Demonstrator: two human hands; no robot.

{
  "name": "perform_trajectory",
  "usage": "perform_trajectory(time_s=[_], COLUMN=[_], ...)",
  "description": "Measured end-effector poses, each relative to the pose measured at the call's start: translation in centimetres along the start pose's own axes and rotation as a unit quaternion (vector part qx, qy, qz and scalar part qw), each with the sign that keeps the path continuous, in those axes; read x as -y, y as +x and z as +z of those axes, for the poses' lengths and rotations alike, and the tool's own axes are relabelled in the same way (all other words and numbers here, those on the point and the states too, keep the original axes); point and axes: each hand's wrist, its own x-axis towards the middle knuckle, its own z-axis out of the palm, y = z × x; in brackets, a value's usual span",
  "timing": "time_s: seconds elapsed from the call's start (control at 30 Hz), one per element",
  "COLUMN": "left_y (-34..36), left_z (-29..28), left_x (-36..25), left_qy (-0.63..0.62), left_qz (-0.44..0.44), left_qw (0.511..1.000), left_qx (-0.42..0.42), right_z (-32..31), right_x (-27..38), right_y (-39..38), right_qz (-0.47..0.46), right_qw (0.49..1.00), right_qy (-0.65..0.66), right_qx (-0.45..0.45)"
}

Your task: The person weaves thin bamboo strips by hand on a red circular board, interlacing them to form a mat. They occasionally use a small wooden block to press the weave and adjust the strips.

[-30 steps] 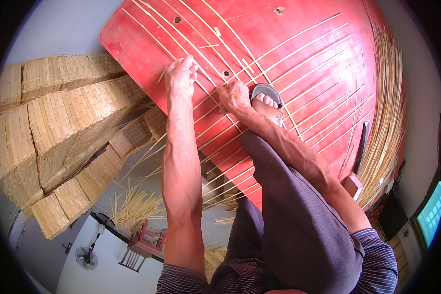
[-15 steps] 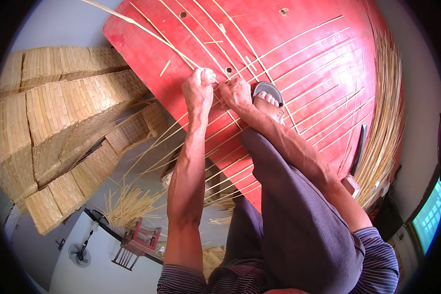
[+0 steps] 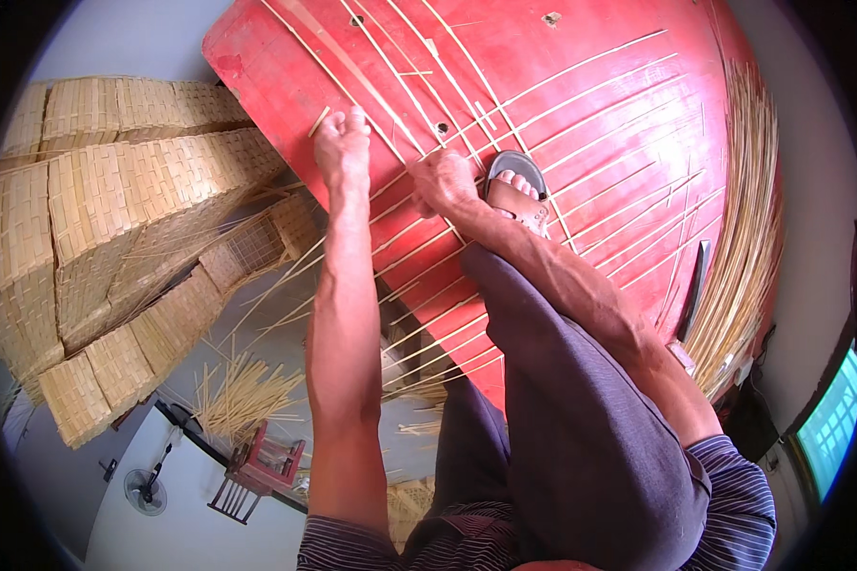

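Thin pale bamboo strips (image 3: 592,68) lie crossed in an open grid on a red board (image 3: 628,143). My right hand (image 3: 445,181) is closed at the grid's left part, its fingers curled down on a strip where several cross. A wider strip (image 3: 352,65), smeared by motion, runs from the top edge down toward that hand. My left hand (image 3: 343,150) is raised to the left, over the board's left edge, with curled fingers; what they hold, if anything, I cannot make out. My sandalled foot (image 3: 517,195) stands on the grid beside my right hand.
Woven bamboo panels (image 3: 143,195) stand stacked at the left. A thick bundle of long strips (image 3: 747,219) lies along the board's right side, near a dark-bladed tool (image 3: 697,285). Cut strips (image 3: 248,395) are heaped on the floor near a small red stool (image 3: 262,462).
My left hand has moved left, away from my right hand. The long strip has swung rightward at its far end, in among the others. My right hand has shifted slightly.
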Motion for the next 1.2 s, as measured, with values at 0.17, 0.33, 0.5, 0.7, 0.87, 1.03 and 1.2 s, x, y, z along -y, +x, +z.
perform_trajectory(time_s=[0.17, 0.33, 0.5, 0.7, 0.87, 1.03, 1.2], left_y=[1.4, -0.1, -2.1, -4.0, -4.2, -5.9, -6.0], left_z=[-2.4, -3.0, -1.3, -3.0, -3.8, -4.9, -6.6], left_x=[1.2, 0.7, 0.7, 1.3, 2.5, 1.6, 5.7], left_qy=[-0.088, 0.006, 0.018, 0.032, -0.043, 0.196, 0.302], left_qz=[-0.077, -0.067, -0.047, 0.034, 0.029, 0.204, 0.321], left_qw=[0.991, 0.985, 0.982, 0.984, 0.983, 0.957, 0.893], left_qx=[0.058, 0.158, 0.182, 0.174, 0.176, 0.061, 0.090], right_z=[1.1, 0.9, 1.2, 1.6, -1.5, -5.4, -11.1], right_x=[4.2, 4.4, 1.1, 2.1, 5.4, -0.4, -1.6], right_y=[-0.4, -0.6, 0.0, -0.1, -1.4, -0.5, 0.4], right_qz=[0.173, 0.110, 0.031, 0.055, 0.163, 0.050, -0.019], right_qw=[0.967, 0.987, 0.998, 0.998, 0.970, 0.991, 0.986], right_qy=[0.186, 0.114, 0.030, -0.003, 0.178, 0.095, -0.052], right_qx=[-0.001, 0.002, -0.038, -0.008, 0.032, -0.078, -0.155])
